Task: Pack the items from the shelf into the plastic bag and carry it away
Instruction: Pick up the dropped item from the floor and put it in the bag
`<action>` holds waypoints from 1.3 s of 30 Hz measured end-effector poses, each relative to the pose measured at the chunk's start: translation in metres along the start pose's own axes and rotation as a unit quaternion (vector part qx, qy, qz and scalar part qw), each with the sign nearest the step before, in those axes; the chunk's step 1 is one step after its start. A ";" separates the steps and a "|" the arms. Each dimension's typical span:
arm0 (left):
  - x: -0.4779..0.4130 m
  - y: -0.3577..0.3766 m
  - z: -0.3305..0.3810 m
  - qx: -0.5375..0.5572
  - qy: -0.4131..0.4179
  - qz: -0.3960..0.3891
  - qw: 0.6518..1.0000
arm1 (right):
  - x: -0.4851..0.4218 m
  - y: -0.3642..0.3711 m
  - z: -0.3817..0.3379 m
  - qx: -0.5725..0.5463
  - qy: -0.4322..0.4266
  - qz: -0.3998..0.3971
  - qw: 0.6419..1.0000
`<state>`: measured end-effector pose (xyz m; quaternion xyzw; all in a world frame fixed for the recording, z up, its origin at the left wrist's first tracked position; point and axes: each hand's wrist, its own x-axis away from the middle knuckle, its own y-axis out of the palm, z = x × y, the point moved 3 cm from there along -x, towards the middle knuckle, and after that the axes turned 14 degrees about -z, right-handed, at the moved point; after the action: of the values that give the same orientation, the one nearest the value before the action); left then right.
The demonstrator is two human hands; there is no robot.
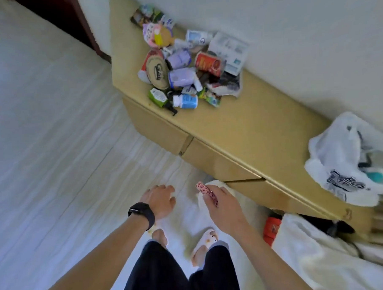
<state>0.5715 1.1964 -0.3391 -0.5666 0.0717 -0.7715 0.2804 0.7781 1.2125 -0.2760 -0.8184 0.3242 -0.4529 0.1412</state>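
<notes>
Low centre, the left hand (159, 200) hangs, grip slack and empty; above it the items (159, 72), smooth bottles (181, 77) and a glossy red can (209, 64), lie heaped on the beige shelf (251, 124). The right hand (224, 203) pinches a slim pink spotted piece (207, 193), best carried to the crinkly white plastic bag (340, 160), far right.

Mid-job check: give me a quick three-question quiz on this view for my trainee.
1. True or false: the item pile lies inside the plastic bag.
2. Which wrist wears the black watch?
3. The plastic bag sits: A on the shelf; B on a chair; C on a hook.
Key: 1 false, the item pile is on the shelf; 2 left; 3 A.
</notes>
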 end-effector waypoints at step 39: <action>-0.135 -0.057 0.595 -0.524 0.137 0.079 0.837 | 0.107 -0.415 0.434 0.048 0.263 0.152 0.951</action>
<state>1.1226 1.4370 -0.2205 -0.5096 0.5474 -0.6637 -0.0113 1.3474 1.4263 -0.2274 -0.6032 0.4485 -0.6405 0.1574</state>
